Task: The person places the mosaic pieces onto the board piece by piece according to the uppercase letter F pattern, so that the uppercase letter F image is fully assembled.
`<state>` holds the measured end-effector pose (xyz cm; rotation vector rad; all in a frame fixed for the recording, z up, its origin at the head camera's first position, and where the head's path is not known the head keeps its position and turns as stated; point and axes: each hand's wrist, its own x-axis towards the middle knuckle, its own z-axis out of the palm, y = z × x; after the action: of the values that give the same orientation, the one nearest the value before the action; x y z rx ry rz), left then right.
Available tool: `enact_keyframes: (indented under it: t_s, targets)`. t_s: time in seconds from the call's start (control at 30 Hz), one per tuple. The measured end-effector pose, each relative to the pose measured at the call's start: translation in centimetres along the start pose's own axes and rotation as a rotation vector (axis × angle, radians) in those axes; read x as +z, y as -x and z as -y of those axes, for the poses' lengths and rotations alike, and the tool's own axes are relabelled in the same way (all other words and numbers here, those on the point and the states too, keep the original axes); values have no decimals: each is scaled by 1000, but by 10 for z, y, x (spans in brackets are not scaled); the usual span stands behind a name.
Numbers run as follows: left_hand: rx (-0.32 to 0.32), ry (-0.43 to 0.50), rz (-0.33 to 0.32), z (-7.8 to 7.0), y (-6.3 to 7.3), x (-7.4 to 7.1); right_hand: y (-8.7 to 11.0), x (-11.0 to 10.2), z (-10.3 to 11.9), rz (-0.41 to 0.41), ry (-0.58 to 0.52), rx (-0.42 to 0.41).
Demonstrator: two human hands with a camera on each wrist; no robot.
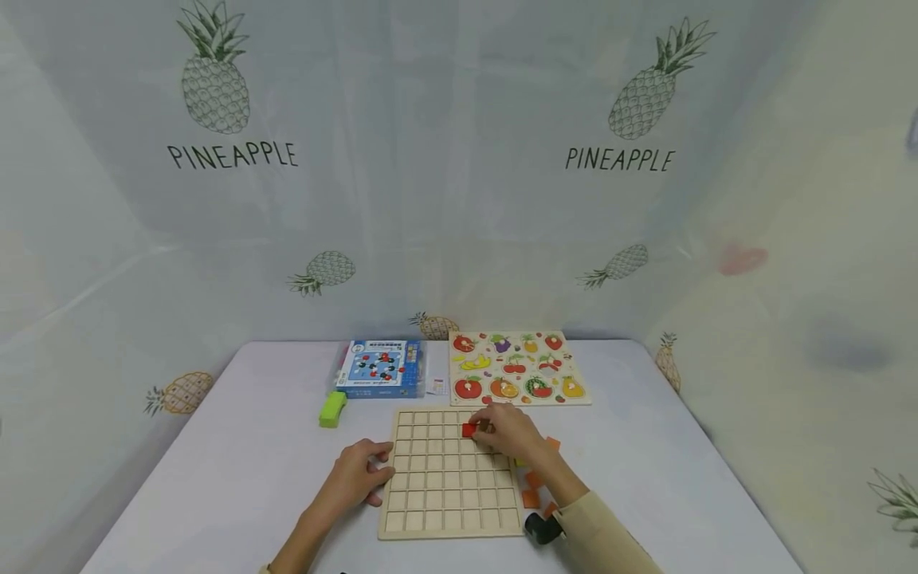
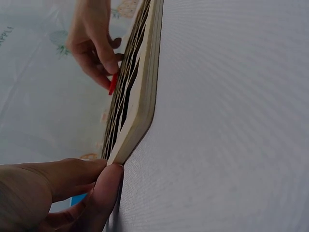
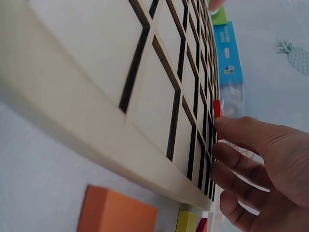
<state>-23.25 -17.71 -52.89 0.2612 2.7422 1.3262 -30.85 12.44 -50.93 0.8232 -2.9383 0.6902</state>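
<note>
A pale wooden grid board [image 1: 430, 480] lies flat on the table. My left hand [image 1: 355, 472] is at its left edge, with thumb and forefinger touching the side a little apart from each other. Over the far right part of the board, my right hand [image 1: 508, 430] pinches a small red block [image 1: 468, 430] between thumb and forefinger. That block [image 3: 217, 108] shows at the fingertips in the right wrist view, right at the grid's surface. My other right fingers hang loosely curled over the squares.
Several orange blocks [image 1: 531, 499] and a yellow one [image 3: 186, 221] lie along the board's right edge, near a black cylindrical object [image 1: 543, 528]. Behind the board are a fruit puzzle [image 1: 516, 368], a blue box [image 1: 380, 369] and a green block [image 1: 332, 409]. A pineapple-print curtain [image 1: 445, 199] surrounds the table.
</note>
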Motion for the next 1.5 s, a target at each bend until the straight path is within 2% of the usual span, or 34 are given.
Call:
enact_keyframes:
  t_s: [0.27, 0.9, 1.17, 1.5]
  targets:
    - [-6, -8, -14, 2, -2, 3, -2, 1, 0, -12, 18, -21]
    - [-11, 75, -6, -1, -1, 1, -6, -2, -3, 8, -10, 5]
    - [-16, 84, -5, 0, -2, 2, 15, -17, -20, -62, -26, 93]
    - [-17, 84, 1, 3, -3, 2, 48, -34, -47, -84, 8, 251]
